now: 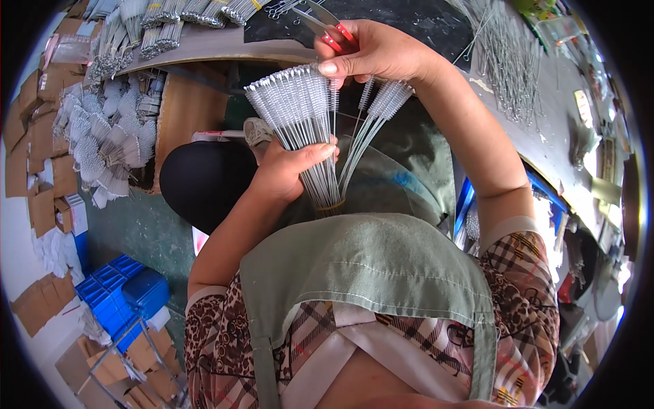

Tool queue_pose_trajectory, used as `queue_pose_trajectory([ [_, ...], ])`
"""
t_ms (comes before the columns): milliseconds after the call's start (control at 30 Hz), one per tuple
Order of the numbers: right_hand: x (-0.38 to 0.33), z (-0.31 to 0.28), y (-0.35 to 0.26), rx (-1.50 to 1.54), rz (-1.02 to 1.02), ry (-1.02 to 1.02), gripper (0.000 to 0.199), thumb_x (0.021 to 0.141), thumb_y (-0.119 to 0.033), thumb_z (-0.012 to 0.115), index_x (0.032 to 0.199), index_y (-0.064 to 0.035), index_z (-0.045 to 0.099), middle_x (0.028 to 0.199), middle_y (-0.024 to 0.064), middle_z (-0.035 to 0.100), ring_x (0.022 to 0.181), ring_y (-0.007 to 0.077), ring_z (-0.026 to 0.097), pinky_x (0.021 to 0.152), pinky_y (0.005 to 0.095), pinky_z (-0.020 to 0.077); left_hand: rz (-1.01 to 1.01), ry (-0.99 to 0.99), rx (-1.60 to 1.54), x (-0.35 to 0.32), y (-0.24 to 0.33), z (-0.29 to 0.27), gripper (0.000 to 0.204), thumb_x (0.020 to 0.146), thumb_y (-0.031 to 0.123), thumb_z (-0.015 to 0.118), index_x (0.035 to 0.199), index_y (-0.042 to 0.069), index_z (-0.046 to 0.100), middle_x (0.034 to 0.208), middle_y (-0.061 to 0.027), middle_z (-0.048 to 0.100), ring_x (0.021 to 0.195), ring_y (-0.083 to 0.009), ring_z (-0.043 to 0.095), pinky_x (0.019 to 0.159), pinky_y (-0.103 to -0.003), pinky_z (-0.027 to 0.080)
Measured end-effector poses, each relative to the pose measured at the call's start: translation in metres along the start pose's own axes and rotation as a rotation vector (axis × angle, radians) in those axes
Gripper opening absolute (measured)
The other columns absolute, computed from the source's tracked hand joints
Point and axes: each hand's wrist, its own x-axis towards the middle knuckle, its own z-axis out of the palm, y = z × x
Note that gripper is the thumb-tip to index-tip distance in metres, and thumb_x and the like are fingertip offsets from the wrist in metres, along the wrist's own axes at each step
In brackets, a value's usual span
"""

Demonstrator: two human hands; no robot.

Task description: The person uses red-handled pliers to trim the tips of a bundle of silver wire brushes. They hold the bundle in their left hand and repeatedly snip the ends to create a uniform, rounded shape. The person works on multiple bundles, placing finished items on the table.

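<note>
A bundle of thin wire brushes (289,102) with white bristle heads fans upward above my lap. My left hand (291,167) is closed round their wire stems. A yellow band (332,206) circles the stems lower down. A smaller cluster of brush heads (388,101) leans away to the right, its stems meeting the rest near the band. My right hand (381,53) is closed on small scissors (338,39) with red handles, blades pointing up and left. Its thumb and fingertips are beside the top of one brush at the bundle's right edge; whether they pinch it, I cannot tell.
Banded brush bundles (153,27) lie on the table at the far left, over a heap of more bundles (109,136). Loose wires (504,61) cover the table at right, beside a black mat (429,27). A black round stool (204,184) and blue crates (119,290) stand at left.
</note>
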Motion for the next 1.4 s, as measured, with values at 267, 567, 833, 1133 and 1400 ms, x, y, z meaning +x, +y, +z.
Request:
queue_pose_trajectory([
  [267, -0.005, -0.004, 0.003, -0.016, 0.07, 0.003, 0.03, 0.074, -0.031, 0.074, 0.085, -0.0077, 0.059, 0.072, 0.0013, 0.06, 0.062, 0.0055, 0.057, 0.046, 0.0157, 0.0348, 0.04, -0.01, -0.01, 0.001, -0.001, 0.002, 0.025, 0.076, 0.003, 0.061, 0.099, -0.004, 0.056, 0.085, -0.0098, 0.06, 0.073, -0.0184, 0.06, 0.069, -0.032, 0.051],
  [567, -0.007, -0.001, 0.01, 0.05, 0.015, -0.011, 0.027, 0.075, -0.032, 0.073, 0.083, -0.0104, 0.059, 0.071, -0.004, 0.06, 0.058, 0.0041, 0.056, 0.049, 0.0152, 0.0364, -0.013, 0.049, -0.034, 0.006, -0.001, 0.008, 0.032, 0.073, -0.005, 0.065, 0.104, -0.001, 0.056, 0.094, -0.0068, 0.062, 0.084, -0.0157, 0.061, 0.078, -0.029, 0.05],
  [833, -0.007, 0.0, 0.007, -0.05, -0.009, -0.004, 0.029, 0.078, -0.036, 0.069, 0.079, -0.011, 0.055, 0.065, -0.0057, 0.053, 0.06, 0.0017, 0.052, 0.051, 0.0148, 0.0354, -0.008, 0.109, -0.034, 0.006, -0.001, 0.008, 0.037, 0.072, -0.006, 0.067, 0.106, -0.002, 0.055, 0.096, -0.0076, 0.062, 0.083, -0.0159, 0.062, 0.078, -0.029, 0.05],
  [1133, -0.006, 0.006, 0.008, 0.017, 0.022, 0.022, 0.028, 0.077, -0.034, 0.07, 0.075, -0.0108, 0.055, 0.068, -0.0057, 0.052, 0.06, 0.0019, 0.049, 0.051, 0.0155, 0.0324, -0.048, 0.101, -0.022, 0.003, -0.001, 0.004, 0.033, 0.072, -0.004, 0.068, 0.102, -0.002, 0.055, 0.09, -0.0091, 0.062, 0.078, -0.0169, 0.062, 0.074, -0.03, 0.051],
  [1400, 0.0, 0.001, 0.021, 0.052, -0.006, -0.032, 0.026, 0.08, -0.029, 0.069, 0.078, -0.0092, 0.052, 0.066, -0.0052, 0.046, 0.06, 0.0044, 0.041, 0.055, 0.0171, 0.033, -0.074, 0.062, 0.003, 0.002, 0.001, 0.002, 0.028, 0.071, -0.001, 0.067, 0.097, -0.001, 0.057, 0.085, -0.0075, 0.062, 0.075, -0.0162, 0.061, 0.07, -0.029, 0.05],
])
